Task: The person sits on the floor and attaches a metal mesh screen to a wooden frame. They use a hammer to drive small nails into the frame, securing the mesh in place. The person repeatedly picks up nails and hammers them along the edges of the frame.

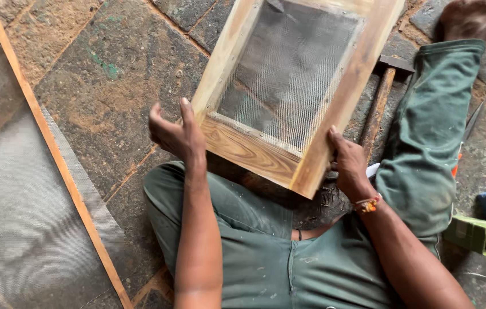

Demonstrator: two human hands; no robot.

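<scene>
Stone floor (111, 74), meshed wooden frame (289, 91), both hands' fingers closed on its lower corners, left hand (175, 133), right hand (349, 163)

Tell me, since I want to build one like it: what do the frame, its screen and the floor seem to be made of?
Frame: bare wood, going by the brown grain lines and matte, unpainted boards. Screen: fine grey woven mesh, see-through; wire or plastic cannot be told. Floor: dark rough stone slabs with visible joints, dusted with sawdust. Left hand and right hand grip the frame's near corners.
</scene>
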